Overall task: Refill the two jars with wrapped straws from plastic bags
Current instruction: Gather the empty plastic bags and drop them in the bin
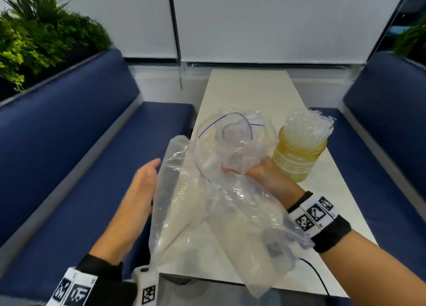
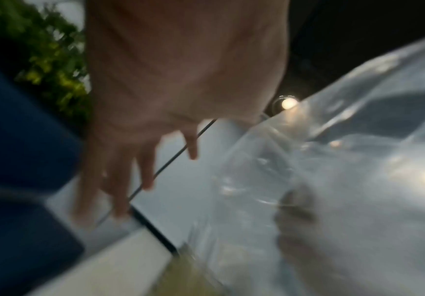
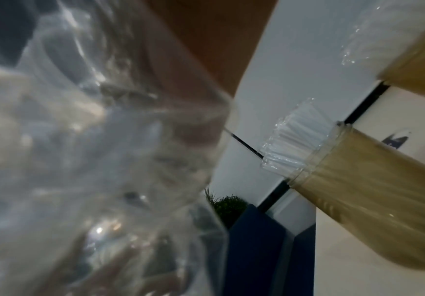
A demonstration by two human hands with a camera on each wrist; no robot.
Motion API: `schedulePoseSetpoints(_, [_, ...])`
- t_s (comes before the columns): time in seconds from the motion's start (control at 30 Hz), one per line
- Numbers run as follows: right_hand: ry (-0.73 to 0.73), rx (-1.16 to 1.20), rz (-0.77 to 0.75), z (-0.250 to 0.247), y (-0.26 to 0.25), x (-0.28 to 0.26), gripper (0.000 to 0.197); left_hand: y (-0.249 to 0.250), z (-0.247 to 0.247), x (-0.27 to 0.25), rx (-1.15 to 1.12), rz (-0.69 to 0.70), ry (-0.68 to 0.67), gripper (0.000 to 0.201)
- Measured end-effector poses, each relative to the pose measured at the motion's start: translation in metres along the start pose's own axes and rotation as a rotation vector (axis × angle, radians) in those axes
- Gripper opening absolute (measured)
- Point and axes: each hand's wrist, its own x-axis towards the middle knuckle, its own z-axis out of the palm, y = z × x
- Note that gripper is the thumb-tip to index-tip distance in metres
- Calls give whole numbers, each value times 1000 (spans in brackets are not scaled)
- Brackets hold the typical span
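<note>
A yellowish jar [image 1: 297, 158] packed with wrapped straws [image 1: 309, 126] stands on the white table [image 1: 253, 91], just right of my right hand [image 1: 253, 171]. That hand grips a crumpled clear plastic bag [image 1: 230, 202] held above the table; its fingers are hidden in the plastic. The bag's blue zip line [image 1: 226, 119] curls open at the top. My left hand [image 1: 147, 181] is flat beside the bag's left side, fingers straight [image 2: 130, 170]. The right wrist view shows the bag [image 3: 92, 160], one jar [image 3: 383, 190] with straws [image 3: 295, 144], and a second jar [image 3: 419, 60].
Blue benches [image 1: 80, 156] [image 1: 391, 121] flank the narrow table. Green plants [image 1: 41, 36] sit behind the left bench. A black cable [image 1: 318, 275] lies near the table's front right. A blind cord [image 1: 178, 52] hangs at the far wall.
</note>
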Motion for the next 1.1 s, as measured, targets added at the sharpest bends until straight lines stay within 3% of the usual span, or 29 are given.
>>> schedulePoseSetpoints(0.03, [31,-45,-34,5,4,6,58,-2,9,-1,-126,-38,-138,57])
schedulePoseSetpoints(0.1, [117,-133,-128,18,14,15,65,-2,23,-1,-302,-73,-276,84])
schedulePoseSetpoints(0.2, [222,-214,-170,37,25,19,57,2,45,-11,-112,88,-310,109])
schedulePoseSetpoints(0.27, [250,-394,-208,48,24,16,38,5,56,-12,-35,137,-186,96])
schedulePoseSetpoints(0.33, [211,-519,-277,57,21,14,22,-5,58,-4,-31,136,-70,68])
schedulePoseSetpoints(0.4, [59,-575,-297,61,20,12,34,-16,48,3,-2,77,49,38])
schedulePoseSetpoints(0.43, [-55,-658,-293,59,21,10,42,-20,40,6,-7,50,106,36])
schedulePoseSetpoints(0.5, [-214,-744,-283,60,18,5,35,-23,24,9,-92,33,177,37])
schedulePoseSetpoints(0.53, [-219,-716,-315,61,17,3,27,-25,16,11,-112,36,179,35])
schedulePoseSetpoints(0.6, [-88,-590,-372,66,15,3,21,-22,6,11,-81,90,131,26])
schedulePoseSetpoints(0.63, [-40,-524,-348,69,15,2,29,-23,5,12,-62,86,107,24])
schedulePoseSetpoints(0.67, [-45,-476,-287,72,15,3,48,-20,5,13,-104,77,102,24])
schedulePoseSetpoints(0.73, [-151,-433,-191,79,20,6,80,-22,4,16,-88,23,83,20])
schedulePoseSetpoints(0.77, [-183,-435,-198,82,24,8,83,-23,1,15,-83,-7,65,23])
schedulePoseSetpoints(0.83, [-137,-468,-296,85,34,12,66,-30,-4,10,-263,-41,18,14])
schedulePoseSetpoints(0.87, [-88,-499,-360,87,38,14,54,-33,-8,4,-379,-43,-13,20])
schedulePoseSetpoints(0.93, [-1,-519,-429,95,48,19,41,-38,-16,-10,-517,-6,-73,55])
schedulePoseSetpoints(1.0, [47,-526,-443,112,59,20,36,-43,-21,-18,-350,55,-105,74])
schedulePoseSetpoints(1.03, [39,-515,-437,121,65,20,35,-48,-23,-18,-264,50,-83,73])
schedulePoseSetpoints(1.1, [-37,-451,-390,135,73,22,33,-64,-33,-16,-228,8,-31,49])
